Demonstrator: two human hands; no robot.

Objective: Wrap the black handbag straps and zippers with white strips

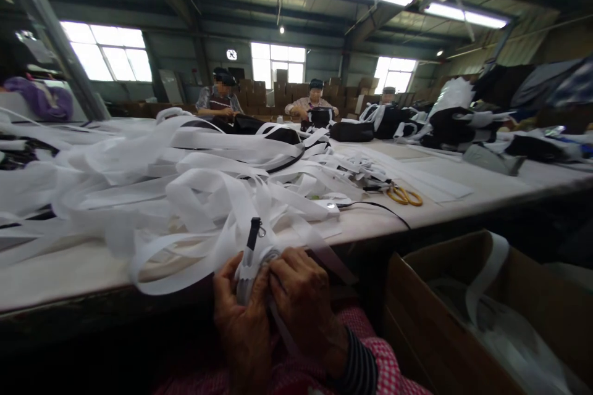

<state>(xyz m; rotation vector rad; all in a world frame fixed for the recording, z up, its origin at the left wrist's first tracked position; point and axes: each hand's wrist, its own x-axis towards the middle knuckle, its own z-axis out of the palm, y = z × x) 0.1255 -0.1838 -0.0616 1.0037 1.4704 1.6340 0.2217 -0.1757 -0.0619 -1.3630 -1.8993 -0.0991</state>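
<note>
Red-and-white checked sleeve (389, 364) and striped cuff (361, 364) end at the right hand (301, 296), which is at the near edge of the worktable (69, 278), with the left hand (243, 321) just beside it. Between them, at that same edge of the worktable, is a folded white strap (246, 278), partly coiled. The left hand grasps its folded layers between thumb and fingers; the right hand, fingers curled, pinches it at the coiled part. Just above the left hand, over the worktable, rises a black tab (252, 234) with a small metal clasp (262, 231) beside it.

A loose heap of white straps (115, 166) spreads across the left and middle of the worktable, some looping over its near edge. To the right of the heap, on the worktable, lie scissors with yellow handles (404, 195), and a thin black cord (386, 206) runs toward the edge. Below the worktable's right part stands an open cardboard box (417, 333), holding clear plastic (519, 339) and one white strip (486, 271). Black bags (352, 131) rest toward the worktable's far side, and beyond it are three people (315, 105), their hands partly hidden or too small to read
</note>
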